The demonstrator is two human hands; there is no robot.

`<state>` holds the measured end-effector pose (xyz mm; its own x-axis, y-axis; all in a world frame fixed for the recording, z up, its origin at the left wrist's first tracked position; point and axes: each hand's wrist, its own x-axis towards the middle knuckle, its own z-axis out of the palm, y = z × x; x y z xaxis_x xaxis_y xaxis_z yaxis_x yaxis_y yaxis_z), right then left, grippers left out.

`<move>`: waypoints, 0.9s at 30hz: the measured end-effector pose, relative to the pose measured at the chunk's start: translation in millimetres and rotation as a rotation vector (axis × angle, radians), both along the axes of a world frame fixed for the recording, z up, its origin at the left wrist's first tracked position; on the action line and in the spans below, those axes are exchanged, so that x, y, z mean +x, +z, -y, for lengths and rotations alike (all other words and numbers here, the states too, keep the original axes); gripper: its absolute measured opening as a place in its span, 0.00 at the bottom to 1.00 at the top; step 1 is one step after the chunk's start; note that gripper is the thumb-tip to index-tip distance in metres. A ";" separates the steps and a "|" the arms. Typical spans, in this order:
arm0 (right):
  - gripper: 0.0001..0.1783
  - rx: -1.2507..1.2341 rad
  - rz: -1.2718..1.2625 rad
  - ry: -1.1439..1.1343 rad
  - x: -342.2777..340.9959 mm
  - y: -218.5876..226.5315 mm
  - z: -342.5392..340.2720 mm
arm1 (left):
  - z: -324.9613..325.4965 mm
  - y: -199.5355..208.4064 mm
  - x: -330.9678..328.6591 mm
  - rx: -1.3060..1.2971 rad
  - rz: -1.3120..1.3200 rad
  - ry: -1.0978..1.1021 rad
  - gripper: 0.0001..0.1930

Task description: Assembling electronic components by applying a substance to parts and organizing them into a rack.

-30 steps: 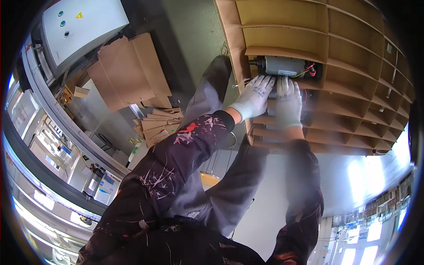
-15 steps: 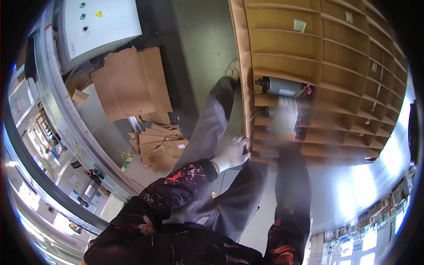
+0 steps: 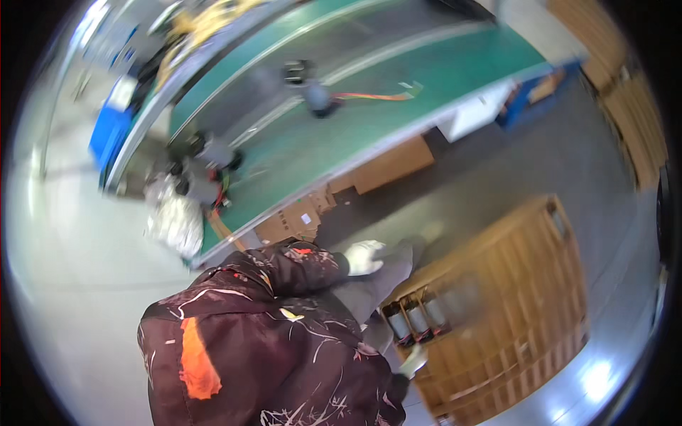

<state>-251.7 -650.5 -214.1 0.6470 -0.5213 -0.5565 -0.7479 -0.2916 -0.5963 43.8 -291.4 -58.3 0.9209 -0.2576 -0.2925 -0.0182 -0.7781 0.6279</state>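
Note:
My left hand [image 3: 364, 257], in a white glove, is above my leg, left of a brown cardboard box [image 3: 497, 284]. Its fingers look apart, and nothing shows in them. My right hand [image 3: 413, 361], also gloved, is at the near edge of the box, mostly hidden by my sleeve and blurred, so its grip cannot be made out. Beside it, several grey cylindrical motors [image 3: 418, 318] lie side by side in the box's divided slots, their ends black. Other slots in the box are smeared by motion.
A green-topped workbench [image 3: 284, 167] runs across the far side. On it lie a motor with orange wires [image 3: 320, 99] and more motors [image 3: 217, 153] at its left end, near a white plastic bag [image 3: 177, 220]. Flattened cardboard [image 3: 288, 220] sits under its edge. Stacked cardboard [image 3: 636, 128] stands far right.
The view has swung round, bringing the workbench into sight and the box to the lower right. My left hand has left the box edge; my right hand is no longer over the slots.

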 end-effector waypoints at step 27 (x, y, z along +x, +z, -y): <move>0.37 1.331 -0.537 0.597 424.5 302.5 -740.3 | -448.6 99.1 14.7 -0.092 -0.049 1.548 0.50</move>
<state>172.8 89.8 88.4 0.1531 0.7709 -0.6182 -0.9234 -0.1112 -0.3673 58.5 157.1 40.8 0.2860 0.8854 -0.3664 0.7606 0.0228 0.6488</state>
